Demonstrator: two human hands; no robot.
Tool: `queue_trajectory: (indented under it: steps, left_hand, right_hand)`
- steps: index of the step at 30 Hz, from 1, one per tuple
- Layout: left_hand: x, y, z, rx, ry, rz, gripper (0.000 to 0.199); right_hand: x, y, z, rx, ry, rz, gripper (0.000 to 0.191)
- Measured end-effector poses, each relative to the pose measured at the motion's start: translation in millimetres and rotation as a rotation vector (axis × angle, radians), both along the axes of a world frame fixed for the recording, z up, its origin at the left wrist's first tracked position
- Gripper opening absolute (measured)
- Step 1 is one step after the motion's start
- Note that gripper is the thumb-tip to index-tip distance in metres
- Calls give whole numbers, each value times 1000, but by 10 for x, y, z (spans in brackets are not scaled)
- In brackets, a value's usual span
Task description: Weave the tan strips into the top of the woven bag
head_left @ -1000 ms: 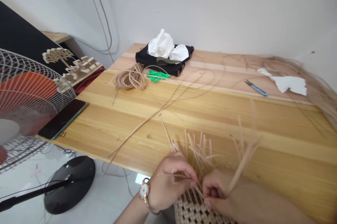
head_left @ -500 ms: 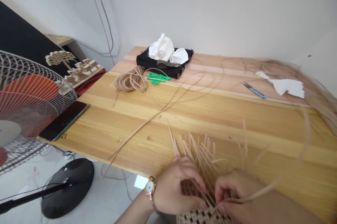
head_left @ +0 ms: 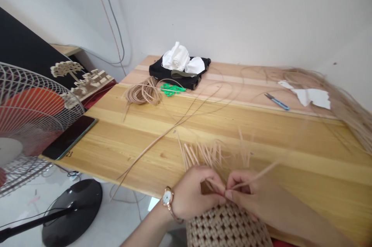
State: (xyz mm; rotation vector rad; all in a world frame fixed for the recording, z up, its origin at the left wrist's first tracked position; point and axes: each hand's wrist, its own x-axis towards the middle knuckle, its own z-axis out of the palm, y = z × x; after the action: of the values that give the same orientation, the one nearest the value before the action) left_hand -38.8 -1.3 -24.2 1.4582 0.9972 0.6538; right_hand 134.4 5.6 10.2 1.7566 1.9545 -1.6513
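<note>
A woven basket of tan strips is at the table's front edge, its loose strip ends fanning out over the tabletop. My left hand, with a watch at the wrist, pinches a strip at the basket's upper edge. Close beside it, my right hand has thumb and forefinger closed on a strip that sticks out to the right. The fingertips of both hands nearly meet above the weave.
On the table are a phone, coiled strips, green pieces, a black bag with white tissue, blue snips, torn paper and long strips. A fan stands left.
Both hands have moved up and slightly left, and their fingertips are closer together. More of the basket's woven side shows below them. The view has shifted a little.
</note>
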Motion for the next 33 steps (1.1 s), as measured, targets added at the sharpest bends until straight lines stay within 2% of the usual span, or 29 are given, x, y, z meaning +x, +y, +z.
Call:
queue_trajectory:
  steps: [4,10,15,19,24,30,33]
  left_hand:
    - [-56,48,-45,-137,-34,-58,9]
    - [-68,41,-120,-190,4,-79,9]
    - [-100,7,-142,-225,-37,8,10]
    - [-112,-40,-156,-251,-100,61,7]
    - [-68,-83,-140,-254,-138,126,9]
    - [-71,-126,-149,-252,-98,108,8]
    - [-109,-122,-152,-231,-76,90,9]
  right_hand:
    - [-26,45,-76,-29,68,-43,11]
    - [21,72,-201,-142,165,-87,12]
    - [68,105,-270,-200,227,-119,14]
    - [23,96,-248,-224,210,-105,15]
    - [-31,29,-206,-176,162,-37,13]
    - [-85,-12,-76,-107,67,-20,13]
    - [-126,-6,-51,-151,45,-46,12]
